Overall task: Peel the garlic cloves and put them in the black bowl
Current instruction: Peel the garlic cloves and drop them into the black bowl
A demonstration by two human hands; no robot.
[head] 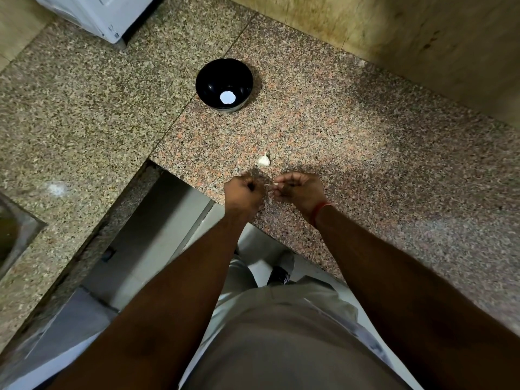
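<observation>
**Both hands busy w/ a garlic clove at tabletop edge**

Beige trousers (281, 333) filled the bottom centre, nearest the lens, w/ a dark shoe (279, 275) on the floor just beyond. Two bare forearms ran up from 7 and 5 o'clock and met a little above frame centre, over the front edge of the speckled granite tabletop (365, 142).

Left hand (244, 190) was curled into a fist, knuckles up; what its fingers held couldn't be told for sure. Right hand (299, 190), w/ a red thread (319, 211) round the wrist, had fingers curled, tips pinching a small whitish bit, prob. garlic clove or skin (270, 190), in the gap between the hands. Pale papery scraps showed just below that gap.

Garlic bulb piece (264, 160), white, lay on the tabletop just beyond the hands, at 12 o'clock from them, not touched.

Black bowl (224, 84) stood well beyond at 11 o'clock from the bulb, upright, w/ a bright white spot inside its bottom; reflection or clove, can't tell.

White appliance (98, 15) sat at top left; sink corner (14, 235) at 9 o'clock.
</observation>
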